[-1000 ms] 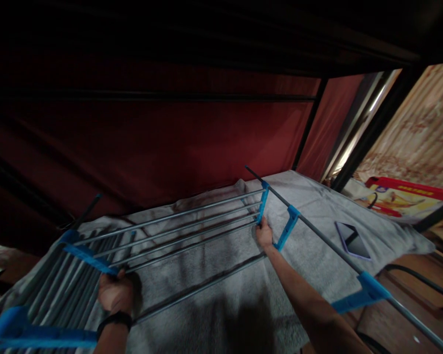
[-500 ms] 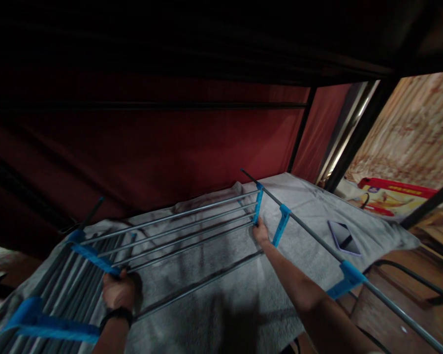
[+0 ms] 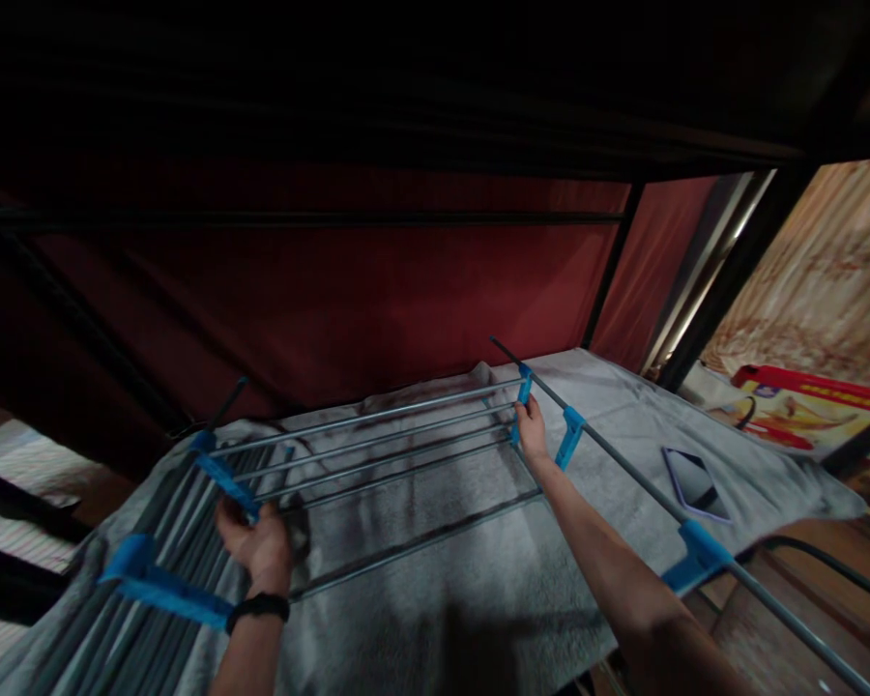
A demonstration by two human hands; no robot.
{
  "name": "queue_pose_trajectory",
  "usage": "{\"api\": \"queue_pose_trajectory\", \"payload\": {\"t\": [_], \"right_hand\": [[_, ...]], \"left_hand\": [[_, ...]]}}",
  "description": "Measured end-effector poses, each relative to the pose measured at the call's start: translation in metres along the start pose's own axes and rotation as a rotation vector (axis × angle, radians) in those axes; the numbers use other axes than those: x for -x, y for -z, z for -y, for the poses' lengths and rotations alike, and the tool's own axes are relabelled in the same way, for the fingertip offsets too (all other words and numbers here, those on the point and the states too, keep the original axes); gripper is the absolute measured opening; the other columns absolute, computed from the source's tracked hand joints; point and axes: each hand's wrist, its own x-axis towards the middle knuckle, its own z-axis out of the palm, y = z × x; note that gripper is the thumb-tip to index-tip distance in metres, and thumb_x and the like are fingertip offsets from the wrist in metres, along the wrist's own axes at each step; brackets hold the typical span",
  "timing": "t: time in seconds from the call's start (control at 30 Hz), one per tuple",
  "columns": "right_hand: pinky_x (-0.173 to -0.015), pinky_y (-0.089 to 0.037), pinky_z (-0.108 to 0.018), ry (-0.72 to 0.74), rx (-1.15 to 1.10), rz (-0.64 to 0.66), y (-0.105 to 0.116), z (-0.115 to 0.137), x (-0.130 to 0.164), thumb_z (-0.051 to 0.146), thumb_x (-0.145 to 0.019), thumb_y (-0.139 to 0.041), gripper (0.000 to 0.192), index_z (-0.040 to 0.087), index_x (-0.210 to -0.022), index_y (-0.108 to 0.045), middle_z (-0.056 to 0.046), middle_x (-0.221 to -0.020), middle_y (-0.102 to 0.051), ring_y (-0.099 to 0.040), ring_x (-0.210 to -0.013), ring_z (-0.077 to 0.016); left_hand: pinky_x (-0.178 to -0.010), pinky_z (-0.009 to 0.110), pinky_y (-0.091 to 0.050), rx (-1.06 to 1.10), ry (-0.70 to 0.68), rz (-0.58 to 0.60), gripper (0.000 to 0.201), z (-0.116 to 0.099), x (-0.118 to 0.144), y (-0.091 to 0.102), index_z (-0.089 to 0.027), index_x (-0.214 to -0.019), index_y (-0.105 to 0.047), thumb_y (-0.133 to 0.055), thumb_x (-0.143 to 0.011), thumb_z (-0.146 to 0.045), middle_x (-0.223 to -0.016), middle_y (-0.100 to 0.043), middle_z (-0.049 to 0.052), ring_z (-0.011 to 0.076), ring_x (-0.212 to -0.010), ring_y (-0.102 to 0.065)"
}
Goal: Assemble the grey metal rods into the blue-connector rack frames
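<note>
A partly assembled rack of grey metal tubes [image 3: 398,443] and blue plastic brackets lies on a grey cloth [image 3: 435,551]. At the left, my left hand [image 3: 261,543], with a dark wristband, is just below the near end of a blue bracket [image 3: 224,480]. Its fingers are apart and partly curled; whether a fingertip touches the bracket is hard to tell. My right hand [image 3: 532,435] grips the right-hand blue bracket [image 3: 525,389], where the tubes meet it. A long grey side pole [image 3: 627,464] runs through the right brackets. Another blue bracket [image 3: 174,594] lies nearer on the left.
Several loose grey tubes [image 3: 145,619] lie bundled at the left. A phone or tablet [image 3: 696,483] rests on the cloth at the right, with a red and yellow box [image 3: 812,406] beyond. Dark bed-frame posts [image 3: 739,271] and a red curtain [image 3: 377,300] surround the surface.
My left hand has loosened from the left bracket's end, its fingers now apart. My right hand has slid up the right bracket. The view has turned slightly left.
</note>
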Motion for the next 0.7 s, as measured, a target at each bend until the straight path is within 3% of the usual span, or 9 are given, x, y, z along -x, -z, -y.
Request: {"api": "queue_pose_trajectory", "payload": {"t": [0.2, 0.3, 0.5, 0.7], "right_hand": [[-0.107, -0.037, -0.039, 0.003, -0.041, -0.015, 0.003, -0.014, -0.004, 0.052, -0.085, -0.044, 0.059, 0.011, -0.123, -0.061, -0.015, -0.127, -0.064, -0.056, -0.118, -0.0247], [-0.104, -0.040, -0.040, 0.007, -0.025, -0.020, 0.004, -0.022, -0.005, 0.054, -0.084, -0.045, 0.057, 0.012, -0.117, -0.065, -0.014, -0.119, -0.067, -0.058, -0.112, -0.0250], [-0.098, -0.043, -0.040, -0.004, -0.031, -0.019, 0.004, -0.027, -0.004, 0.058, -0.080, -0.050, 0.055, 0.014, -0.108, -0.068, -0.012, -0.107, -0.070, -0.061, -0.102, -0.0251], [-0.103, -0.040, -0.043, -0.056, -0.054, -0.060, 0.000, -0.038, -0.005, 0.057, -0.079, -0.053, 0.057, 0.016, -0.115, -0.067, -0.012, -0.113, -0.069, -0.059, -0.114, -0.0269]], "left_hand": [[-0.112, 0.037, -0.034, 0.235, 0.030, 0.005, 0.063, -0.033, -0.005, 0.005, -0.015, -0.142, -0.041, -0.058, -0.084, -0.031, -0.148, -0.047, 0.015, 0.0250, -0.135, -0.046], [-0.111, 0.037, -0.036, 0.262, 0.053, -0.051, 0.053, -0.040, -0.009, 0.005, -0.013, -0.137, -0.049, -0.052, -0.091, -0.039, -0.141, -0.054, 0.015, 0.0242, -0.130, -0.050], [-0.099, 0.037, -0.045, 0.152, 0.015, -0.080, 0.044, -0.035, -0.023, -0.003, -0.008, -0.124, -0.058, -0.045, -0.095, -0.038, -0.121, -0.065, 0.015, 0.0247, -0.112, -0.059], [-0.102, 0.035, -0.043, 0.136, 0.002, -0.116, 0.050, -0.028, -0.023, -0.009, -0.010, -0.130, -0.055, -0.044, -0.093, -0.042, -0.124, -0.064, 0.015, 0.0243, -0.115, -0.058]]}}
